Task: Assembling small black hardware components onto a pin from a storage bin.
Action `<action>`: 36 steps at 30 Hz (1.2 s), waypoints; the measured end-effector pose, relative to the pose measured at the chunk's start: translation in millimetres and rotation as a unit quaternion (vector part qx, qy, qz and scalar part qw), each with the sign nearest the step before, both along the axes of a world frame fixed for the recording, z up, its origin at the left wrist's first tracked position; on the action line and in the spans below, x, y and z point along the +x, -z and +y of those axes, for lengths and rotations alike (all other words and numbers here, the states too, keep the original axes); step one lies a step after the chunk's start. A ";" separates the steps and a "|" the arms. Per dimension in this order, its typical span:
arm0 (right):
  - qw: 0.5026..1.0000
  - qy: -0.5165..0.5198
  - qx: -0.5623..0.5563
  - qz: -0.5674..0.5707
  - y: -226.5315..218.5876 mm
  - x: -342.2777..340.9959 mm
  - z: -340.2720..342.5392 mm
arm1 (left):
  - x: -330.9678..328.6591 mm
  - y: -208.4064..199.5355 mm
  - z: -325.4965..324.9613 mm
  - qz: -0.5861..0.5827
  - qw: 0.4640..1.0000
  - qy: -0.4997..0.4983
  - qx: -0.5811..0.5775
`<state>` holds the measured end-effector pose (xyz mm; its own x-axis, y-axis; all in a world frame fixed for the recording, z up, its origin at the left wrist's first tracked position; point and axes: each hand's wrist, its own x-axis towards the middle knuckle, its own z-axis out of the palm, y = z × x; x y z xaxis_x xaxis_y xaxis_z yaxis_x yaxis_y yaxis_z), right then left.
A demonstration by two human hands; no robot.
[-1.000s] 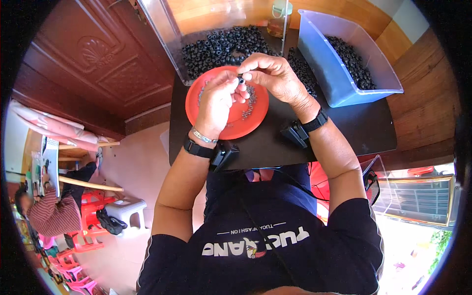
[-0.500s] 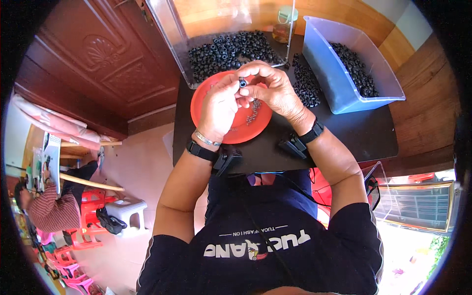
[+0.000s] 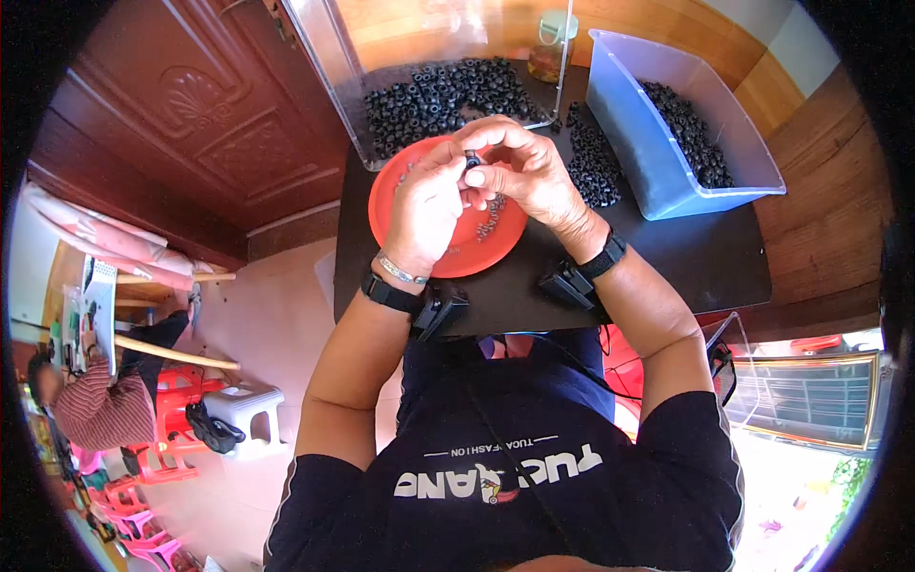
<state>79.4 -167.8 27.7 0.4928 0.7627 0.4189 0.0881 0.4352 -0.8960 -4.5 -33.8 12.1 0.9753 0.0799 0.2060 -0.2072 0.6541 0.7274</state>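
Between the fingertips of both hands is a small black ring-shaped part (image 3: 472,162). My left hand (image 3: 429,205) pinches it from the left side. The thumb and forefinger of my right hand (image 3: 534,176) press against it from the right. Both hands are over a round red plate (image 3: 386,229) that holds small silvery metal pieces (image 3: 490,221). Just behind the plate, many black ring-shaped parts (image 3: 419,110) lie in a heap inside a clear plastic bin (image 3: 357,143). Fingers hide part of the held piece.
A bluish translucent tub (image 3: 629,143) with black parts stands at the right. Smaller black pieces (image 3: 593,162) lie beside it on the dark table (image 3: 667,276). A jar with a green lid (image 3: 558,29) stands behind. A person (image 3: 105,410) sits far left near stools (image 3: 248,405).
The right thumb has shifted slightly over the black ring-shaped part, which now shows less of its hole. Otherwise the hands stay in place.
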 end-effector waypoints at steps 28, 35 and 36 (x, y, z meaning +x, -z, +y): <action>0.998 -0.026 0.029 -0.055 -12.6 0.6 -5.4 | -5.1 -5.2 -0.1 -0.062 0.997 0.015 0.035; 0.996 0.013 -0.002 -0.086 -15.7 -6.0 -5.3 | -3.3 -0.5 0.2 -0.047 0.998 0.003 0.033; 0.995 0.029 -0.020 -0.098 -17.1 -7.7 -5.2 | -1.6 2.9 2.7 -0.060 0.998 0.014 0.018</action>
